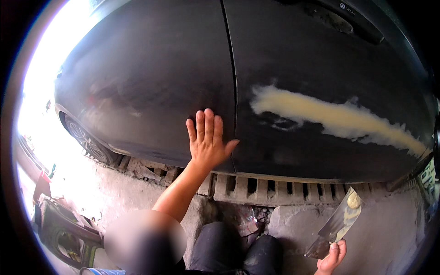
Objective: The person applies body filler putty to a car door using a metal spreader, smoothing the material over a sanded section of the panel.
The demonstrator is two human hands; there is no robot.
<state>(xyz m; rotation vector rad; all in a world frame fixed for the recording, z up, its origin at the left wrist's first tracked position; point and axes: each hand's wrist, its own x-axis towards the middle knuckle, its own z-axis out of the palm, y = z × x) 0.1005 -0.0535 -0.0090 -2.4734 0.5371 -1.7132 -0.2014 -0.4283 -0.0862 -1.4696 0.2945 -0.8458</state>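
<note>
Blur hides part of the left arm [180, 192]; the lower edge crops the right wrist [323, 270].

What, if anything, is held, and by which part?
The right hand holds a flat plate bearing beige paste by its lower end; the left hand, flat against the dark car, holds nothing.

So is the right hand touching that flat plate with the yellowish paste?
Touching. The head view shows the right hand gripping the flat plate by its lower end, with no gap between them.
</note>
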